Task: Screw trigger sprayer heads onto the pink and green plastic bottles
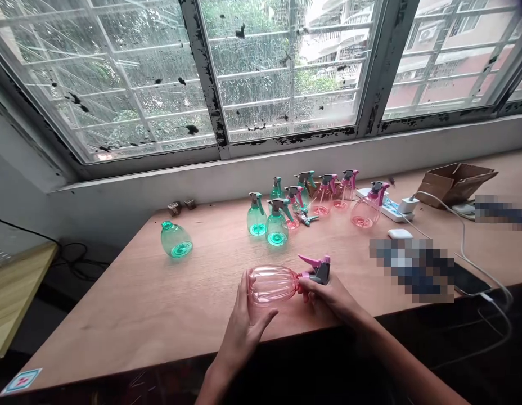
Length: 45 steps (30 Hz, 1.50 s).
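Note:
A pink see-through spray bottle lies on its side near the front edge of the wooden table. My left hand cups the bottle's round body from the left and below. My right hand grips the neck just under the grey and pink trigger head, fingers wrapped round it. Both hands hold the same bottle just above the tabletop.
A green bottle without a head lies at the left. Several assembled green and pink spray bottles stand at the back middle. A power strip, white case, phone, cables and a cardboard box sit right. Windows rise behind.

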Motion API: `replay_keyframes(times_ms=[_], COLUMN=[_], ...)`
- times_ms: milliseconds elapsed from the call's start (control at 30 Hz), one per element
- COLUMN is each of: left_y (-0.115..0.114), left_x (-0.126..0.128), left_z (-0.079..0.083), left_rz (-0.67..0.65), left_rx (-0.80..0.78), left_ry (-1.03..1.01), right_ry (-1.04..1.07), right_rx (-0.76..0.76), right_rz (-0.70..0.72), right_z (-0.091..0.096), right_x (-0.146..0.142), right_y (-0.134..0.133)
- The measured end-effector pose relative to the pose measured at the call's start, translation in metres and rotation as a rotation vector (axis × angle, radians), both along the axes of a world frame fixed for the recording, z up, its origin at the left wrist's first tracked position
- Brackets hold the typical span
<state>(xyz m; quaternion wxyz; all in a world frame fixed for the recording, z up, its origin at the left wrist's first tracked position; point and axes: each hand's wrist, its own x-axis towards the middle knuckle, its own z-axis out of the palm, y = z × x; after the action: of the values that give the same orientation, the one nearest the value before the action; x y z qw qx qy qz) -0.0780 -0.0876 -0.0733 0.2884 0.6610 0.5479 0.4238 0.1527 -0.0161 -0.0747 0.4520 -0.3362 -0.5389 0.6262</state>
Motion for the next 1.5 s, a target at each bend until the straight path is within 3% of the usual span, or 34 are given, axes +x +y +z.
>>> replay_keyframes(times_ms=[200, 1167, 1500], left_y=[0.003, 0.007, 0.012], left_x=[-0.002, 0.003, -0.002], left_z=[0.005, 0.011, -0.001], left_rz=[0.029, -0.024, -0.027], left_rx=[-0.028, -0.054, 0.048], left_ry=[-0.012, -0.033, 0.027], right_ry=[0.008, 0.058, 0.065], right_rx=[0.002, 0.074, 0.068], right_rz=[0.010, 0.007, 0.026], right_z=[-0.006, -0.001, -0.007], right_x=[0.005, 0.008, 0.008], right_y=[-0.003, 0.001, 0.003])
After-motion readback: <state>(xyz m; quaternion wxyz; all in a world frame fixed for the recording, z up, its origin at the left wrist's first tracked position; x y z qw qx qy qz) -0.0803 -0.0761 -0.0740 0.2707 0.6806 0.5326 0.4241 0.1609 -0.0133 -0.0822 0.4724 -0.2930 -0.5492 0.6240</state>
